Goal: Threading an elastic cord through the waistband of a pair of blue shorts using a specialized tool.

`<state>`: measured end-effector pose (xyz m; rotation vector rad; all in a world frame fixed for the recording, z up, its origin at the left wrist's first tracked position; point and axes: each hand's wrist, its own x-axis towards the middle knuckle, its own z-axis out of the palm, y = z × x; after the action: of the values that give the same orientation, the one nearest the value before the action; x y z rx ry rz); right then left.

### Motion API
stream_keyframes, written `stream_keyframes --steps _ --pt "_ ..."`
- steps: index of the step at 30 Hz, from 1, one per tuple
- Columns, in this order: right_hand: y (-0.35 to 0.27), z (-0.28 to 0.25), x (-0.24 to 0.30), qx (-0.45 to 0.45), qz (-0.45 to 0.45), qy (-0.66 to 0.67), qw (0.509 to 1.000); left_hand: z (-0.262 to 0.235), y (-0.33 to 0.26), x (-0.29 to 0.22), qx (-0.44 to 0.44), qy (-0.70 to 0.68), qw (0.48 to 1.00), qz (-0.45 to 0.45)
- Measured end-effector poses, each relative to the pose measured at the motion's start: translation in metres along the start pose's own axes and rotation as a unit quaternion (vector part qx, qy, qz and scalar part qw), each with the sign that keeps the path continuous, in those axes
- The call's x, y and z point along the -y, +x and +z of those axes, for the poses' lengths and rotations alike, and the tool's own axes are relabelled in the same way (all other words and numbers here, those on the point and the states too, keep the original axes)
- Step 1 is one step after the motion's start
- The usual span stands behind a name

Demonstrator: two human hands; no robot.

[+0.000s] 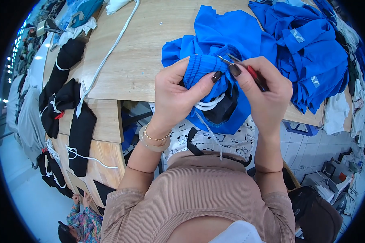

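In front of me at the table's near edge, my left hand (pixel 176 89) grips the gathered elastic waistband of a blue garment (pixel 235 30), thumb on top. My right hand (pixel 263 83), close beside it, is closed around small pointed scissors (pixel 252 73) with red and black handles. Their slim metal tips point left, over the waistband, a little apart. Whether the right fingertips also pinch the cloth is hard to make out. White cord (pixel 210 105) loops below the waistband, and a loose end hangs toward my lap. A dark inside part of the garment shows beneath the hands.
A pile of blue garments (pixel 308 44) lies to the right on the wooden table (pixel 138 52). A long white cord (pixel 109 54) crosses the left side. Black rolled garments tied with white cord (pixel 83 137) lie at left. Another person (pixel 83 220) sits at lower left.
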<state>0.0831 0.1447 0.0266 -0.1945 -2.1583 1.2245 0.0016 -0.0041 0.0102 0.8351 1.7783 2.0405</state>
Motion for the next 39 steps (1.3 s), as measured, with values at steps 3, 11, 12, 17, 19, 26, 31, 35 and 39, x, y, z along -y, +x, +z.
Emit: stream_keyframes --steps 3,11,12,17,19,26,31,35,39 --pt "-0.001 0.003 -0.001 -0.015 0.033 0.065 0.997 0.0 0.0 -0.001 -0.001 0.007 1.0 -0.005" --pt "-0.005 0.006 -0.005 0.049 0.109 0.114 0.986 0.004 0.004 -0.001 -0.019 0.002 1.0 0.001" --pt "-0.004 0.004 -0.003 0.079 0.129 0.112 0.982 0.004 0.004 -0.001 -0.018 0.001 1.0 0.001" --pt "-0.003 -0.004 -0.007 0.032 0.188 0.274 0.943 0.004 0.002 0.007 -0.007 -0.009 1.0 -0.008" --pt "0.003 -0.014 -0.002 -0.023 0.167 0.316 0.934 0.001 0.001 0.009 -0.005 0.0 1.0 0.004" --pt "0.003 -0.031 0.017 0.091 0.068 -0.055 0.992 0.001 0.003 0.006 -0.002 0.005 0.999 0.039" --pt "0.003 -0.027 0.015 0.115 0.031 -0.084 0.989 0.002 0.003 0.005 0.0 0.016 0.999 0.031" --pt "0.003 -0.025 0.016 0.116 0.031 -0.073 0.99 0.0 0.004 0.006 0.011 0.034 0.998 0.048" --pt "0.003 -0.025 0.015 0.113 0.022 -0.077 0.99 0.0 0.003 0.008 0.011 0.037 0.998 0.047"
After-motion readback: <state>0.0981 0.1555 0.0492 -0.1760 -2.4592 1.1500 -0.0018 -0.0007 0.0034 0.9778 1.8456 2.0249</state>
